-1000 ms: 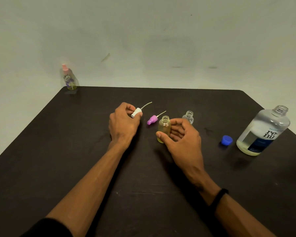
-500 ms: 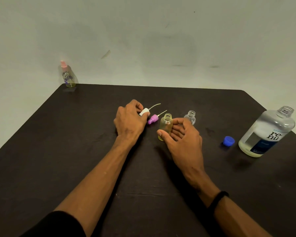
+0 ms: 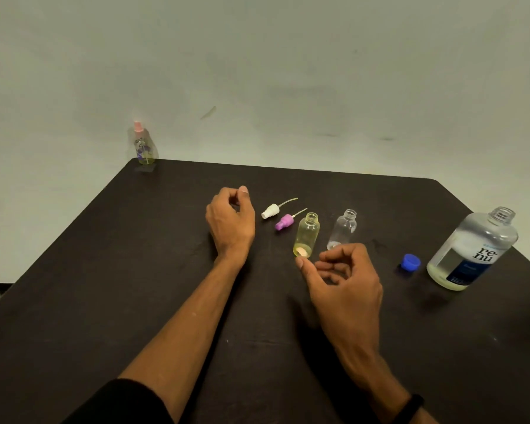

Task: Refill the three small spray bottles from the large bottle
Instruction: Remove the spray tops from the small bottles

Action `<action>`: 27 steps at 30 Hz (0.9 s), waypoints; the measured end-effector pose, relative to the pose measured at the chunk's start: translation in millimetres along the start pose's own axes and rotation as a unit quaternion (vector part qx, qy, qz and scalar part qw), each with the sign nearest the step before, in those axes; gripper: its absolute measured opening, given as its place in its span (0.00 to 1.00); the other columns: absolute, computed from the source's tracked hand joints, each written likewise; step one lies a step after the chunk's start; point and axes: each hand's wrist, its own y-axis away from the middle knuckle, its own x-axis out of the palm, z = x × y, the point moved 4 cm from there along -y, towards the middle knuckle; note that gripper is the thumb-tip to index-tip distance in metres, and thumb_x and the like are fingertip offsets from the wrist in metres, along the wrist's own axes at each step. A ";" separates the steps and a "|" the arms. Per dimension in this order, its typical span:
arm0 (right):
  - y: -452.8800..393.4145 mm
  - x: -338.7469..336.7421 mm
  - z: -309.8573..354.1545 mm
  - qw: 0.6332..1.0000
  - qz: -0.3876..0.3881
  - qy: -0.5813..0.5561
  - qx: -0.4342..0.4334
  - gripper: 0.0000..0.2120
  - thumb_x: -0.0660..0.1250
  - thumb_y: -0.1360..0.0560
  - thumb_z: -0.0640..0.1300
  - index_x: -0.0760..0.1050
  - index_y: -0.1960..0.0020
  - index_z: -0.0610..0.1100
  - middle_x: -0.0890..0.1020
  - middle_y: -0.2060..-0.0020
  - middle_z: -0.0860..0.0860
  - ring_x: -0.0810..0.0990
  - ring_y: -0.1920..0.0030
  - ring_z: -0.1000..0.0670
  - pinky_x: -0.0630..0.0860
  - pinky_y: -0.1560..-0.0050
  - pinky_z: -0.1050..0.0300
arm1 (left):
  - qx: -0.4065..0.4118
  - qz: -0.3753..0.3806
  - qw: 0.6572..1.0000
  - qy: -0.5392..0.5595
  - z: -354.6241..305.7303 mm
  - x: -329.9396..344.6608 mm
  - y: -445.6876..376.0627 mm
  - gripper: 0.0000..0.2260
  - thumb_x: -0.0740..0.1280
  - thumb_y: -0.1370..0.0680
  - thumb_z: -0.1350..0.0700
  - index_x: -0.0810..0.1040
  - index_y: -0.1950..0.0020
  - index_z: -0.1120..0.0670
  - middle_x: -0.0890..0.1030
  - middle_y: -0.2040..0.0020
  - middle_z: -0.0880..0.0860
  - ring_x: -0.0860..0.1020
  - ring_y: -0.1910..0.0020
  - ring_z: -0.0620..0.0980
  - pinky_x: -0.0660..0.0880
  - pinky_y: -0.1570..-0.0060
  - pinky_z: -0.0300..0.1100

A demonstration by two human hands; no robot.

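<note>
Both hands empty, two small bottles uncapped mid-surface

Far left corner of the dark surface (image 3: pixel 89 270): capped spray bottle with pink top (image 3: pixel 143 145), upright, well apart from the rest. Left hand (image 3: pixel 230 223) loosely curled, holding nothing, resting on surface. Just right of it: white spray head (image 3: pixel 270 210) and purple spray head (image 3: pixel 284 222), both lying down, dip tubes pointing right. Next, yellowish small bottle (image 3: pixel 306 235), open, upright. Beside it clear small bottle (image 3: pixel 343 228), open, upright. Right hand (image 3: pixel 346 280) below them, fingers curled, empty, thumb tip near yellowish bottle base. Blue cap (image 3: pixel 410 262) on surface. Large bottle (image 3: pixel 471 249) at right edge, uncapped, upright, low liquid.
</note>
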 end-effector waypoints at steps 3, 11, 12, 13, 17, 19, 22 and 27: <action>12.8 29.0 9.1 0.997 0.071 -0.009 -0.006 0.14 0.81 0.28 0.42 0.76 0.53 0.49 0.84 0.58 0.53 0.86 0.58 0.54 0.85 0.57 0.57 | -0.045 -0.014 0.998 0.037 2.5 -11.4 -3.2 0.14 0.67 0.16 0.51 0.79 0.57 0.58 0.82 0.61 0.55 0.80 0.60 0.53 0.78 0.56 0.52; -1.1 147.2 28.4 0.985 0.170 -0.015 0.003 0.09 0.78 0.25 0.44 0.77 0.53 0.52 0.85 0.59 0.54 0.84 0.58 0.59 0.83 0.55 0.62 | -0.054 -0.064 0.996 0.026 25.7 -60.6 -56.9 0.08 0.69 0.17 0.53 0.82 0.52 0.56 0.81 0.60 0.47 0.77 0.62 0.40 0.73 0.61 0.35; -5.2 160.3 30.8 0.986 0.166 -0.015 0.002 0.09 0.77 0.25 0.44 0.77 0.53 0.51 0.84 0.59 0.54 0.84 0.58 0.60 0.82 0.56 0.63 | -0.059 -0.076 0.995 0.015 31.7 -67.4 -69.8 0.05 0.70 0.18 0.54 0.82 0.50 0.55 0.80 0.59 0.46 0.77 0.61 0.39 0.74 0.59 0.33; -10.3 173.1 32.5 0.987 0.160 -0.017 0.002 0.08 0.77 0.24 0.44 0.77 0.53 0.51 0.84 0.60 0.55 0.83 0.58 0.61 0.81 0.57 0.64 | -0.057 -0.089 0.994 0.003 40.1 -73.2 -85.5 0.05 0.70 0.18 0.55 0.82 0.47 0.55 0.81 0.57 0.46 0.78 0.60 0.39 0.76 0.56 0.33; -24.9 190.0 27.2 0.990 0.130 -0.042 0.024 0.07 0.76 0.24 0.46 0.78 0.53 0.51 0.85 0.59 0.54 0.85 0.59 0.59 0.84 0.53 0.58 | -0.078 -0.106 0.991 -0.038 63.6 -75.7 -130.2 0.12 0.72 0.20 0.56 0.79 0.38 0.56 0.82 0.47 0.55 0.81 0.46 0.55 0.74 0.42 0.41; -23.0 190.0 22.3 0.991 0.117 -0.049 0.044 0.07 0.76 0.24 0.47 0.78 0.54 0.51 0.86 0.60 0.53 0.86 0.58 0.56 0.85 0.52 0.51 | -0.091 -0.097 0.989 -0.069 69.8 -77.2 -144.1 0.16 0.72 0.20 0.56 0.76 0.33 0.57 0.81 0.40 0.57 0.78 0.38 0.56 0.68 0.42 0.39; -40.8 230.7 3.3 0.982 0.157 -0.078 0.073 0.06 0.77 0.24 0.43 0.79 0.54 0.50 0.86 0.62 0.51 0.88 0.59 0.53 0.86 0.52 0.48 | -0.141 -0.096 0.976 -0.138 103.2 -70.6 -196.7 0.23 0.72 0.19 0.53 0.70 0.26 0.53 0.75 0.30 0.56 0.76 0.33 0.57 0.74 0.36 0.49; -43.4 215.5 18.0 0.975 0.152 -0.142 0.074 0.05 0.75 0.23 0.39 0.80 0.53 0.46 0.87 0.63 0.54 0.88 0.61 0.53 0.86 0.53 0.49 | -0.144 -0.076 0.965 -0.204 86.1 -64.1 -230.3 0.29 0.71 0.20 0.45 0.65 0.23 0.52 0.73 0.28 0.55 0.78 0.34 0.60 0.76 0.41 0.54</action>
